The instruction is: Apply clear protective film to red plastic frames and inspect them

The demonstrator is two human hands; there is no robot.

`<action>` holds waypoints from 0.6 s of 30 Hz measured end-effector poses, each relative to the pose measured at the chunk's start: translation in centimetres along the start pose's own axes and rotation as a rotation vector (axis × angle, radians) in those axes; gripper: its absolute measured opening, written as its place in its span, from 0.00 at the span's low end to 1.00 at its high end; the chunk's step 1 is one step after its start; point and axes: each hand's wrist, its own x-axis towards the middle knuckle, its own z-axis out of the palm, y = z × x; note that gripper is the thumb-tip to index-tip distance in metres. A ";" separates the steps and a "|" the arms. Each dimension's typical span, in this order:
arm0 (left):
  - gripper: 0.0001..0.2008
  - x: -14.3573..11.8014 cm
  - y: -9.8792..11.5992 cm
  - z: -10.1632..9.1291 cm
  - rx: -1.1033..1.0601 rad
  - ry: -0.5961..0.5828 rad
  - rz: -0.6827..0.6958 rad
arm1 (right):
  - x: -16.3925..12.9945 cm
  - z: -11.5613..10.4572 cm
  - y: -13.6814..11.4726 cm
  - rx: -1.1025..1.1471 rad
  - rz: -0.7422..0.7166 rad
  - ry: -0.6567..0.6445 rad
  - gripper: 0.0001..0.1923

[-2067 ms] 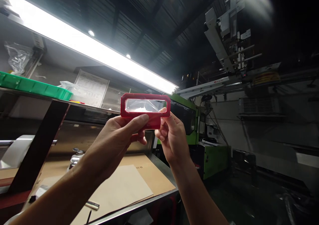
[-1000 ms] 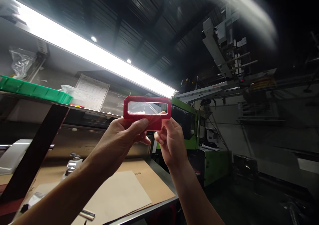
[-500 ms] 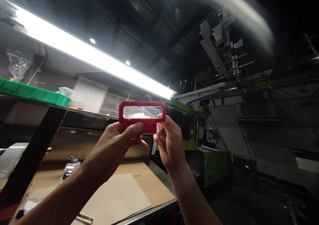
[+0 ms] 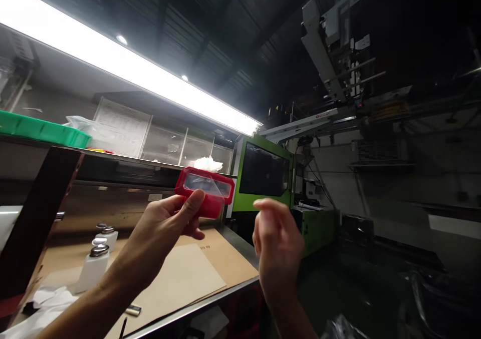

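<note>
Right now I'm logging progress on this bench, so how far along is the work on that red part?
Looks done: none visibly set down. In hand: the left hand pinches the red frame with clear window above the brown sheets; the right hand is off it, open. What is left cannot be told.

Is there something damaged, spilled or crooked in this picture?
Nothing stands out. The left hand holds the red frame tilted; the right hand is off it. No crack or spill shows.
</note>
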 end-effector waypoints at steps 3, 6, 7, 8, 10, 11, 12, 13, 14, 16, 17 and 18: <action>0.22 0.4 -1.2 0.8 0.107 0.003 -0.086 | -2.9 -0.5 0.6 -0.331 -0.442 -0.309 0.13; 0.24 0.8 -2.4 1.7 0.255 -0.025 -0.103 | -4.3 -0.8 2.7 -0.563 -0.632 -0.483 0.20; 0.24 0.9 -2.7 2.0 0.297 -0.045 -0.099 | -4.5 -1.1 3.7 -0.625 -0.650 -0.454 0.21; 0.25 1.0 -3.1 2.2 0.336 -0.064 -0.101 | -4.7 -1.6 4.8 -0.676 -0.645 -0.416 0.22; 0.26 1.2 -3.8 2.6 0.401 -0.089 -0.140 | -4.8 -3.0 6.9 -0.789 -0.568 -0.372 0.23; 0.27 1.2 -4.2 2.8 0.422 -0.093 -0.170 | -4.9 -3.8 7.6 -0.849 -0.515 -0.350 0.23; 0.28 1.3 -4.6 3.0 0.429 -0.086 -0.194 | -5.1 -4.6 8.2 -0.907 -0.454 -0.331 0.23; 0.28 1.3 -4.9 3.1 0.419 -0.080 -0.214 | -5.4 -5.3 8.4 -0.952 -0.390 -0.312 0.23; 0.28 1.4 -5.3 3.3 0.397 -0.076 -0.232 | -5.7 -5.9 8.4 -0.973 -0.341 -0.293 0.24; 0.28 1.4 -6.2 3.5 0.359 -0.072 -0.263 | -6.5 -6.5 7.9 -0.920 -0.327 -0.305 0.25; 0.27 1.4 -6.5 3.7 0.350 -0.077 -0.280 | -6.9 -6.5 7.5 -0.864 -0.359 -0.333 0.26; 0.26 1.4 -6.9 3.9 0.342 -0.093 -0.293 | -7.4 -6.3 7.2 -0.811 -0.403 -0.368 0.27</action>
